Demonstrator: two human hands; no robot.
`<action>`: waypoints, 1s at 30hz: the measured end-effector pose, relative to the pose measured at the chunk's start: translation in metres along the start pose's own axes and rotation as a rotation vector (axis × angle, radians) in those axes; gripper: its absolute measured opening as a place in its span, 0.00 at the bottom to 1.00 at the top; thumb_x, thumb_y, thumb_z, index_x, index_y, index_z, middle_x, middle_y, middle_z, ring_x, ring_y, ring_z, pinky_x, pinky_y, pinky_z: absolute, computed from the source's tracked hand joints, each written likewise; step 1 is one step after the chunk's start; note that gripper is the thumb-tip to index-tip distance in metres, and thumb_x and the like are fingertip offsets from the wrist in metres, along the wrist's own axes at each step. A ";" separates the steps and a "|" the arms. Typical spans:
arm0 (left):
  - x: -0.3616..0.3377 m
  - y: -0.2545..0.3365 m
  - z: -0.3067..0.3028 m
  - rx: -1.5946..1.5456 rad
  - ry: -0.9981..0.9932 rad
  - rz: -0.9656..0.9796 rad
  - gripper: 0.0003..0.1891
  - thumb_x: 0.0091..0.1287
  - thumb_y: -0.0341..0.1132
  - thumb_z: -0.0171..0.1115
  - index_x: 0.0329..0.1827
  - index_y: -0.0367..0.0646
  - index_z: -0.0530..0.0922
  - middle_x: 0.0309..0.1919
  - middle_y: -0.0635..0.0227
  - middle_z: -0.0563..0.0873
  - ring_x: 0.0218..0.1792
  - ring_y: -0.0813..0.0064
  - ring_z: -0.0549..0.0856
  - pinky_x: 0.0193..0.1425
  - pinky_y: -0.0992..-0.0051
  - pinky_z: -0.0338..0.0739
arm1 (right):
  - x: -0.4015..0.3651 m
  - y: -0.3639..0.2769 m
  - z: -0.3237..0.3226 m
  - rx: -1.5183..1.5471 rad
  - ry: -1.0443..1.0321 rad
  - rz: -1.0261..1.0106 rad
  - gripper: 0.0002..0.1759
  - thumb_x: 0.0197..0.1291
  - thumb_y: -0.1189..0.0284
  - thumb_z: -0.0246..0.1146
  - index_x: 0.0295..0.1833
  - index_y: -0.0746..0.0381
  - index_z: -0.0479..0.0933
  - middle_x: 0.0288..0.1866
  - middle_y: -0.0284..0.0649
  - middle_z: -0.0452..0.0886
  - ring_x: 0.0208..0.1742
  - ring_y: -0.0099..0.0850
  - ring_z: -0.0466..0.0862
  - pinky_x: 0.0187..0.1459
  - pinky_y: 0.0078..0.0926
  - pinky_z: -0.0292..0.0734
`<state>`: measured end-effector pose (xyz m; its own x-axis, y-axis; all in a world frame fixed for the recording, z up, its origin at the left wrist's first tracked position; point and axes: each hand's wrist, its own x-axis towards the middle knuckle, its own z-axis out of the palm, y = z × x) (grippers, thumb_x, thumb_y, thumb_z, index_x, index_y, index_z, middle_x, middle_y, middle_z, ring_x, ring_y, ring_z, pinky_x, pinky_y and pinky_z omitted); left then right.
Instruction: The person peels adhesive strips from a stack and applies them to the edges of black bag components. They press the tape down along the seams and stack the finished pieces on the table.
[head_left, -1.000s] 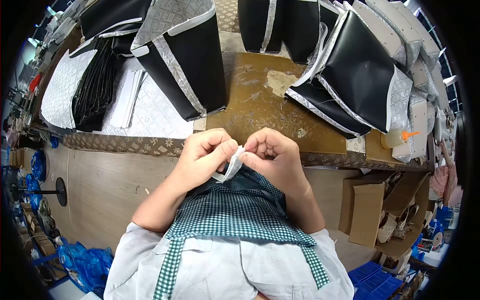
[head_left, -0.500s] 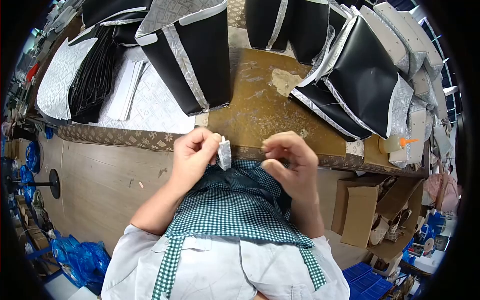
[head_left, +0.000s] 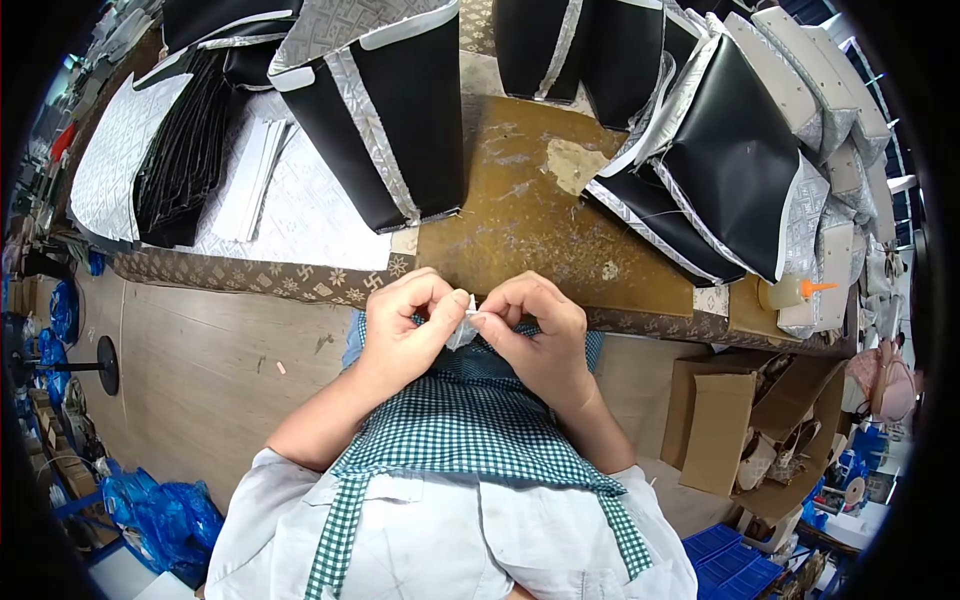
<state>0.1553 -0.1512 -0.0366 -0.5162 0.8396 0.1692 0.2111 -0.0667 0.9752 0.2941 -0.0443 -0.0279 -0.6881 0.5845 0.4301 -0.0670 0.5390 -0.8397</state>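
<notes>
My left hand (head_left: 408,325) pinches a small pale grey-white patterned piece (head_left: 463,336) between thumb and fingers, just in front of the table edge and above the checked apron (head_left: 465,425). My right hand (head_left: 537,330) meets it from the other side, thumb and index finger closed on the upper edge of the same piece. Fingers cover much of the piece, so its full shape is hidden. Beyond the hands, a black panel with a silver patterned strip (head_left: 365,135) stands upright on the table.
The worn brown tabletop (head_left: 510,235) holds a stack of black and silver pieces (head_left: 180,150) at left. Folded black covers (head_left: 725,150) and a glue bottle with an orange tip (head_left: 785,292) are at right. An open cardboard box (head_left: 720,430) sits on the floor.
My right hand has moved left and closed on the small piece. The left hand has shifted slightly right, still pinching it.
</notes>
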 end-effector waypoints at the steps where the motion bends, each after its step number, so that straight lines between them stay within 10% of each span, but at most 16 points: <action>1: 0.000 -0.002 0.000 -0.008 0.007 -0.030 0.10 0.65 0.28 0.65 0.25 0.35 0.77 0.20 0.71 0.75 0.23 0.83 0.72 0.27 0.79 0.64 | 0.000 -0.001 -0.001 -0.003 -0.023 0.007 0.09 0.50 0.81 0.72 0.35 0.64 0.78 0.29 0.34 0.78 0.23 0.20 0.74 0.26 0.17 0.71; 7: 0.005 -0.019 -0.008 0.062 0.211 -0.043 0.09 0.68 0.28 0.63 0.28 0.36 0.78 0.21 0.75 0.77 0.22 0.86 0.72 0.25 0.81 0.65 | -0.011 -0.013 -0.026 0.367 -0.164 0.060 0.07 0.55 0.80 0.69 0.35 0.65 0.76 0.32 0.36 0.77 0.32 0.25 0.76 0.34 0.22 0.73; 8: 0.010 -0.018 -0.022 -0.152 0.272 -0.244 0.11 0.72 0.31 0.57 0.29 0.39 0.77 0.21 0.75 0.78 0.21 0.87 0.75 0.24 0.83 0.68 | -0.019 -0.020 -0.038 0.471 -0.107 0.057 0.07 0.57 0.78 0.69 0.34 0.65 0.77 0.32 0.36 0.78 0.32 0.25 0.77 0.34 0.22 0.73; 12: 0.015 -0.049 -0.102 -0.211 0.617 -0.073 0.12 0.74 0.34 0.58 0.29 0.44 0.78 0.19 0.79 0.73 0.18 0.87 0.71 0.21 0.83 0.65 | -0.038 -0.027 -0.119 1.006 0.189 -0.103 0.15 0.61 0.68 0.71 0.30 0.61 0.71 0.25 0.35 0.73 0.24 0.26 0.76 0.31 0.31 0.87; 22: 0.002 -0.052 -0.122 -0.362 0.615 -0.006 0.12 0.74 0.35 0.58 0.30 0.42 0.76 0.21 0.75 0.77 0.19 0.85 0.73 0.22 0.83 0.68 | 0.026 0.045 -0.134 0.200 -0.131 0.698 0.04 0.64 0.74 0.63 0.39 0.63 0.77 0.28 0.29 0.79 0.25 0.14 0.74 0.25 0.13 0.72; 26: 0.003 -0.032 -0.105 -0.324 0.557 0.023 0.11 0.75 0.35 0.58 0.33 0.40 0.77 0.21 0.73 0.77 0.19 0.84 0.75 0.22 0.82 0.69 | 0.069 0.072 -0.091 -0.178 -0.166 0.414 0.08 0.62 0.73 0.65 0.33 0.65 0.76 0.26 0.26 0.76 0.27 0.15 0.75 0.28 0.20 0.71; 30: 0.004 -0.013 -0.101 -0.357 0.543 0.098 0.11 0.75 0.34 0.56 0.33 0.40 0.77 0.23 0.73 0.78 0.20 0.84 0.75 0.22 0.82 0.69 | 0.069 0.091 -0.063 -0.700 -0.117 0.096 0.05 0.55 0.73 0.66 0.37 0.61 0.81 0.31 0.43 0.81 0.31 0.41 0.82 0.35 0.34 0.76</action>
<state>0.0664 -0.2018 -0.0343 -0.8737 0.4355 0.2168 0.0384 -0.3825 0.9232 0.2861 0.0835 -0.0536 -0.7434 0.6009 0.2935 0.4499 0.7741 -0.4453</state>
